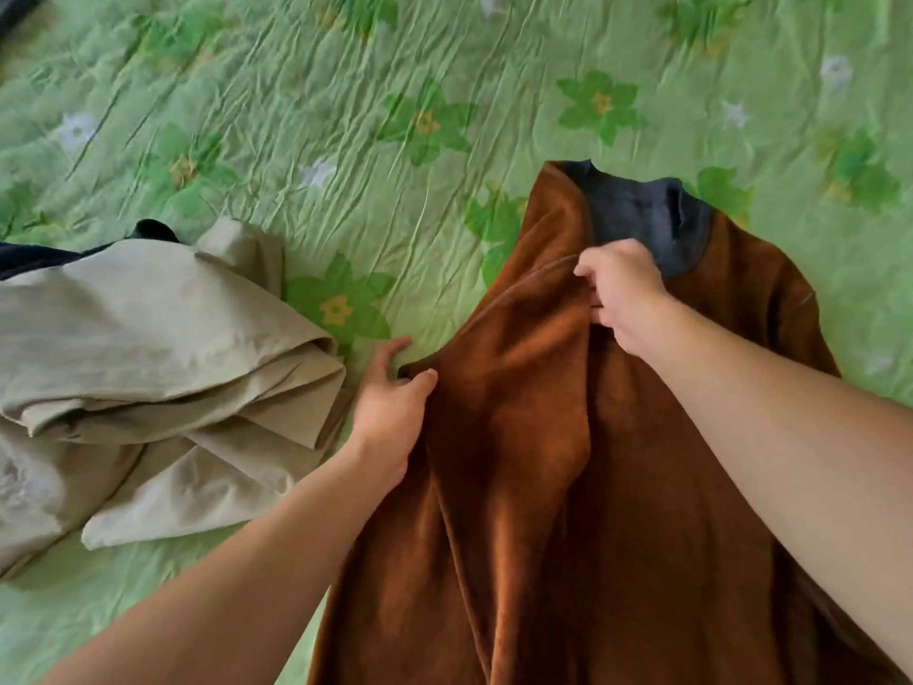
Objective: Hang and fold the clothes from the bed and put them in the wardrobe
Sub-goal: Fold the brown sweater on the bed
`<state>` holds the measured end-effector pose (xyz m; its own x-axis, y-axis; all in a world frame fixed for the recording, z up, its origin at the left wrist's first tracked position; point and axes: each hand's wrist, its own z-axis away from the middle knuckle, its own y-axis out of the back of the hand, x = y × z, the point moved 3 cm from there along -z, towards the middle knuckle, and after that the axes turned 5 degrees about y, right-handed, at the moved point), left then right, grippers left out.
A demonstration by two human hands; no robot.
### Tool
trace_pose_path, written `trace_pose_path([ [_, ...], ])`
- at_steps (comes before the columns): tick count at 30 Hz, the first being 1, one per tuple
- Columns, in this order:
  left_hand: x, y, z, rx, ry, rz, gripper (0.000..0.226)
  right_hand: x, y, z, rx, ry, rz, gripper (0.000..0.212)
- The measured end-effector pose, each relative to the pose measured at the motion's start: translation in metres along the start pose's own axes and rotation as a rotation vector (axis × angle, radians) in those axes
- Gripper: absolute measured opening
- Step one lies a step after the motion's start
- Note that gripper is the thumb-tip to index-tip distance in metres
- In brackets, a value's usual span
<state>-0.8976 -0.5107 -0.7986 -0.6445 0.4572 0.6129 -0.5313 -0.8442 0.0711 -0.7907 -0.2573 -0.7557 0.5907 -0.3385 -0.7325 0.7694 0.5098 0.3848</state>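
Observation:
A brown velvety garment (pixel 533 487) with a dark grey collar (pixel 647 220) lies spread on the bed, collar pointing away from me. My left hand (pixel 390 407) pinches its left edge between thumb and fingers. My right hand (pixel 622 294) grips a fold of the brown fabric just below the collar. A crumpled beige garment (pixel 148 358) lies on the left, beside the brown one and apart from it.
The bed is covered with a wrinkled green sheet (pixel 346 116) printed with flowers. A dark navy cloth (pixel 34 254) peeks out behind the beige garment at the left edge.

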Motion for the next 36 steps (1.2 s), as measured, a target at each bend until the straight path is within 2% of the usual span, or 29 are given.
trace_pose_path([
  [3, 0.006, 0.002, -0.002, -0.110, 0.024, -0.004, 0.019, -0.030, -0.022, -0.019, -0.019, 0.007, -0.156, 0.057],
  [4, 0.007, 0.005, -0.004, -0.117, 0.037, 0.019, 0.015, -0.037, -0.031, -0.026, -0.036, 0.011, -0.158, 0.057],
  [10, 0.009, 0.025, -0.013, 0.016, 0.084, 0.308, 0.010, -0.076, -0.079, -0.055, -0.141, 0.147, -0.175, 0.009],
  [12, 0.012, 0.023, -0.013, 0.040, 0.076, 0.434, 0.020, -0.078, -0.080, -0.058, -0.131, 0.162, -0.151, 0.022],
  [13, 0.013, 0.021, -0.011, 0.025, 0.069, 0.462, 0.027, -0.076, -0.078, -0.056, -0.119, 0.163, -0.105, 0.019],
  [14, 0.012, 0.020, -0.009, 0.004, 0.055, 0.445, 0.035, -0.071, -0.075, -0.052, -0.111, 0.166, -0.072, 0.012],
  [15, 0.011, 0.020, -0.004, -0.015, 0.034, 0.396, 0.042, -0.065, -0.073, -0.043, -0.095, 0.157, -0.056, 0.019],
  [17, 0.006, 0.023, 0.009, -0.055, -0.011, 0.294, 0.055, -0.045, -0.066, -0.017, -0.042, 0.160, -0.041, 0.045],
  [18, 0.001, 0.025, 0.017, -0.069, -0.031, 0.245, 0.060, -0.031, -0.061, 0.000, -0.019, 0.176, -0.009, 0.052],
  [22, -0.034, 0.034, 0.050, -0.113, -0.125, 0.093, 0.072, 0.042, -0.037, 0.076, -0.019, 0.149, 0.102, 0.048],
  [25, -0.063, 0.041, 0.075, -0.169, -0.190, -0.004, 0.068, 0.097, -0.024, 0.130, -0.081, 0.035, 0.132, 0.046],
  [30, -0.111, 0.049, 0.114, -0.331, -0.080, -0.216, 0.042, 0.179, -0.007, 0.222, -0.150, -0.149, 0.162, 0.061],
  [32, -0.127, 0.050, 0.128, -0.390, 0.004, -0.229, 0.037, 0.206, 0.000, 0.252, -0.150, -0.202, 0.125, 0.054],
  [34, -0.141, 0.050, 0.139, -0.432, 0.059, -0.262, 0.033, 0.229, 0.007, 0.277, -0.168, -0.224, 0.088, 0.029],
  [36, -0.151, 0.049, 0.148, -0.471, 0.045, -0.360, 0.035, 0.252, 0.012, 0.300, -0.196, -0.244, 0.044, 0.016],
])
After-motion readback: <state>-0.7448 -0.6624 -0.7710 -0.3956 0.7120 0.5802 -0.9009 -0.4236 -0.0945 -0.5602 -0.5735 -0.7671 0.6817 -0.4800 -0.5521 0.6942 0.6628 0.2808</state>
